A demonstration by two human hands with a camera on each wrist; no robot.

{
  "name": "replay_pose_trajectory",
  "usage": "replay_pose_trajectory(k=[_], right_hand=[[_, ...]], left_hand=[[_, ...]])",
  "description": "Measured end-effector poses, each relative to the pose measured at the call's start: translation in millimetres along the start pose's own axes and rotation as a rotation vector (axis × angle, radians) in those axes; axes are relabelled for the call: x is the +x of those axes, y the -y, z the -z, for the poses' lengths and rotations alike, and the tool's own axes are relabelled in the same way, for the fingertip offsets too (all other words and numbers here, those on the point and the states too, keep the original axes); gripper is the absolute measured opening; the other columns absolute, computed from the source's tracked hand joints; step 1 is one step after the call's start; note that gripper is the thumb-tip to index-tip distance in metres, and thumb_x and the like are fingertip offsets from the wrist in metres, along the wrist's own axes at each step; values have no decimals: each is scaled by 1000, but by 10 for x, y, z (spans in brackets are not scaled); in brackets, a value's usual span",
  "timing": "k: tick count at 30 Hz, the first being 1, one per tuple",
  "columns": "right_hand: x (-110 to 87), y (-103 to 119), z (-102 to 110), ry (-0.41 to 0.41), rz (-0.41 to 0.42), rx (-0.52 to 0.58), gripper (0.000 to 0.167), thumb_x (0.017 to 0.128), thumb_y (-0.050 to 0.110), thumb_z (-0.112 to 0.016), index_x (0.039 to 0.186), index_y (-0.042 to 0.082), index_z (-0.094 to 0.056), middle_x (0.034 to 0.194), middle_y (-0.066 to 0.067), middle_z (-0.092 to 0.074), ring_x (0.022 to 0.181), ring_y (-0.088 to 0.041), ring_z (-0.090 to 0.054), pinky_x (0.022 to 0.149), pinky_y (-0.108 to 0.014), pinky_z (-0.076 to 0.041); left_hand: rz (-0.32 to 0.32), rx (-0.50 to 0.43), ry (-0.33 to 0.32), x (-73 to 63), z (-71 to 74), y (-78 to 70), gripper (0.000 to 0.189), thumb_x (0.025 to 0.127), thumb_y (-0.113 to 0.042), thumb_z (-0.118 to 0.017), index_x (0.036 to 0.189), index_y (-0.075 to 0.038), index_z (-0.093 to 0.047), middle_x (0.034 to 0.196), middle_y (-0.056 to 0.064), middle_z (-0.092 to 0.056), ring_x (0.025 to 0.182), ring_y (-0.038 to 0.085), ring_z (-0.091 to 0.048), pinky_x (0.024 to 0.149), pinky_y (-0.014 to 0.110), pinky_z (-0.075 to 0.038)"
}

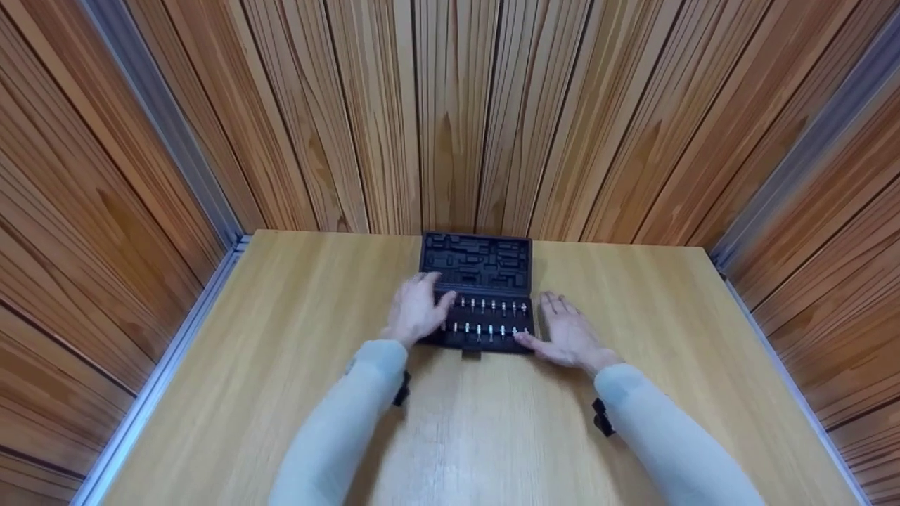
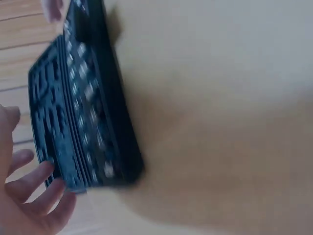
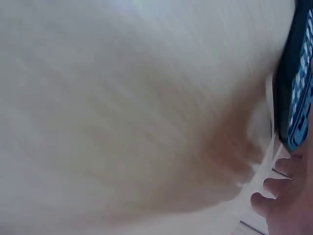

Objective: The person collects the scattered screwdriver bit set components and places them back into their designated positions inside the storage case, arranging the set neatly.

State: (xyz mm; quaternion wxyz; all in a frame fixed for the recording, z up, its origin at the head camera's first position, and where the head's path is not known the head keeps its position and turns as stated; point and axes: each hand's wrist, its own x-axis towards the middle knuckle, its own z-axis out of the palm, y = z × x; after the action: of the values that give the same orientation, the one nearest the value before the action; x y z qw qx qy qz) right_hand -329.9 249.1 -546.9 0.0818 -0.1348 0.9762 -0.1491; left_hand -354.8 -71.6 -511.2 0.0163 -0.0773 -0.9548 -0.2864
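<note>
A black plastic case (image 1: 485,344) lies unfolded near the back of the table. Its lid (image 1: 478,263), with moulded recesses, is folded back toward the wall. Two rows of small silver metal bits (image 1: 491,332) fill the front half. At the case's left side is my left hand (image 1: 415,310), fingers extended and thumb over the edge; in the left wrist view its fingers (image 2: 46,196) are near the lid's corner. Beside the right side my right hand (image 1: 568,339) is spread, its thumb at the front right corner. Whether either hand touches the case is unclear.
The light wooden table (image 1: 295,302) extends around the case. Wood-plank walls (image 1: 450,119) enclose the back and both sides, with metal rails (image 1: 162,337) along the table's sides. A latch tab (image 1: 471,355) sticks out at the case's front.
</note>
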Motion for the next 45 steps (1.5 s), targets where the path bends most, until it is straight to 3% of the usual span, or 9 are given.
replay_pose_trajectory(k=[6, 12, 23, 28, 35, 45], right_hand=[[-41, -187, 173, -42, -23, -48, 110, 109, 70, -55, 175, -9, -14, 184, -34, -18, 171, -57, -19, 141, -68, -19], [-70, -368, 301, -70, -67, -93, 111, 110, 71, -53, 176, -8, -10, 185, -34, -10, 171, -59, -13, 139, -73, -14], [-194, -625, 405, -124, -151, -67, 126, 102, 87, -49, 178, -3, -4, 186, -33, 3, 172, -61, 0, 131, -88, -4], [-208, -660, 396, -147, -166, -75, 129, 100, 89, -50, 178, -2, -4, 186, -34, 3, 172, -62, 0, 130, -89, 3], [-196, -619, 353, -138, -155, -59, 131, 98, 91, -51, 178, -2, -4, 186, -32, 6, 173, -60, 4, 130, -87, 7], [-127, -415, 216, -102, -114, -80, 129, 99, 88, -53, 177, -5, -9, 186, -33, -2, 173, -58, -4, 137, -80, -5]], left_hand=[[-27, 185, -56, -50, 208, 360, 77, 113, -57, -57, 172, -10, -43, 180, 23, -39, 168, 50, -36, 139, 66, -29], [20, 282, -68, -90, 347, 715, 89, 111, -69, -49, 178, -13, -30, 187, 22, -21, 174, 52, -18, 139, 74, -14], [86, 424, -118, -222, 536, 1162, 103, 102, -88, -42, 181, -24, -21, 191, 14, -4, 175, 57, -3, 133, 87, -6], [97, 445, -127, -239, 548, 1254, 108, 99, -92, -43, 181, -27, -16, 191, 11, 2, 174, 60, 4, 129, 92, -3], [96, 399, -123, -265, 513, 1272, 112, 97, -93, -45, 181, -25, -16, 191, 14, 2, 172, 61, 10, 126, 93, 6], [107, 391, -65, -210, 328, 1187, 113, 97, -94, -43, 182, -24, -14, 190, 14, 6, 173, 57, 11, 129, 91, -1]])
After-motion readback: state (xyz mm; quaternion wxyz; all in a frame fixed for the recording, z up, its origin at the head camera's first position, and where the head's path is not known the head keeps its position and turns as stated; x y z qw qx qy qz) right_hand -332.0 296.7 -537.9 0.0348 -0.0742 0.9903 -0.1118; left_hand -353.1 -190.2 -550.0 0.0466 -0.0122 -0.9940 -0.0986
